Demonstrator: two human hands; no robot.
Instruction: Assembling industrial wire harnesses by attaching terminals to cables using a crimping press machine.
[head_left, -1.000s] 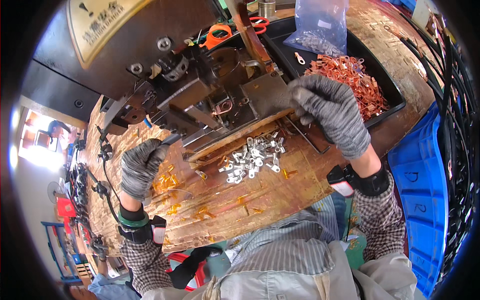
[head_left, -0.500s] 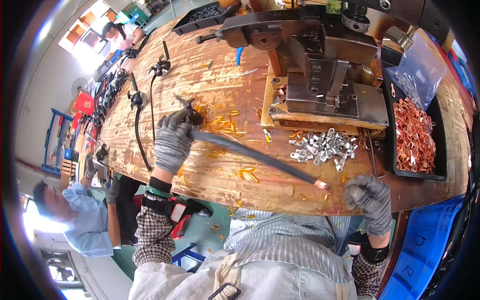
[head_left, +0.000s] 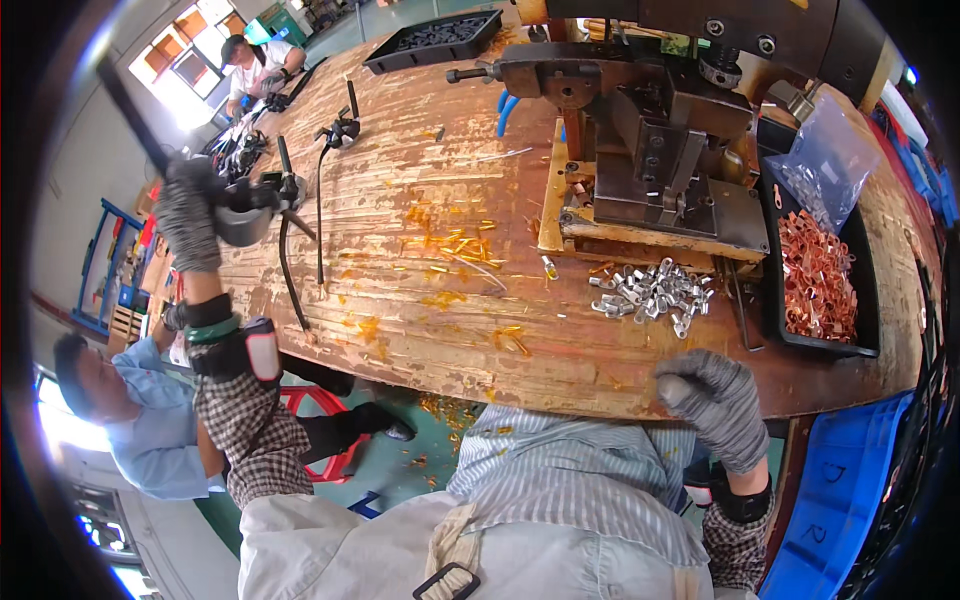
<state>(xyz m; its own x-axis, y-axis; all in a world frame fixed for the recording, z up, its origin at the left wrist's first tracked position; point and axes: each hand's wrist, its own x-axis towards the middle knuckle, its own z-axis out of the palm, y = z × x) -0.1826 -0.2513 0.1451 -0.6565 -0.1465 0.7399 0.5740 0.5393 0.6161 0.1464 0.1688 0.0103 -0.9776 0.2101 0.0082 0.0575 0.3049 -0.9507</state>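
Observation:
My left hand point(head_left: 190, 222), in a grey knit glove, is raised off the table's left side. It is closed on a dark cable point(head_left: 132, 112), one length of which sticks up past the hand. A thick dark part shows beside the fingers; motion smears its shape. My right hand point(head_left: 710, 405), gloved too, rests at the table's near edge with fingers curled in. Whether something small is inside them is hidden. Beyond it lies a pile of silver cable lugs point(head_left: 655, 295), in front of a dark metal press point(head_left: 660, 170).
A black tray point(head_left: 868, 325) of copper lugs stands at right, with a clear plastic bag point(head_left: 835, 150) behind it. Yellow scraps point(head_left: 465, 245) litter the wooden table point(head_left: 420, 350). Black cables point(head_left: 285, 265) hang over its left edge. Co-workers point(head_left: 150, 410) sit at left. A blue crate point(head_left: 840, 490) is below right.
My left hand has swung left and up with the cable; its bare copper end no longer shows near my right hand. My right hand has shifted slightly left, still curled.

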